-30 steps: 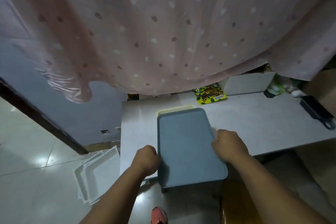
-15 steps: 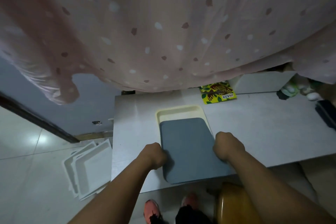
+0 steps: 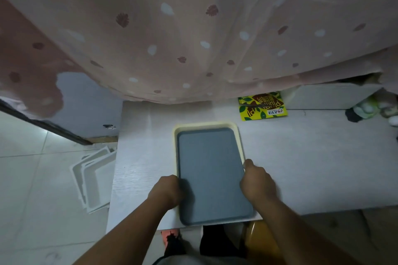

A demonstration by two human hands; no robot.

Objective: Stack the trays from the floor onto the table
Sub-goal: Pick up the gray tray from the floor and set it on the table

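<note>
A grey-blue tray (image 3: 212, 172) lies nested inside a cream tray (image 3: 206, 125) on the pale table (image 3: 312, 157); only the cream rim shows along the far and side edges. My left hand (image 3: 167, 191) grips the grey tray's left edge near its front. My right hand (image 3: 257, 183) grips its right edge. The grey tray's near end reaches the table's front edge. On the floor to the left, white trays (image 3: 94, 178) lie loosely piled beside the table.
A pink dotted curtain (image 3: 193, 28) hangs over the table's back. A yellow snack packet (image 3: 262, 106) lies behind the trays, a white box (image 3: 329, 95) and small items at the far right. A brown stool (image 3: 260, 241) and my feet sit below the front edge.
Both hands have pushed the grey tray away from me onto the cream tray, so it now sits almost fully inside it. The camera has moved closer to the table.
</note>
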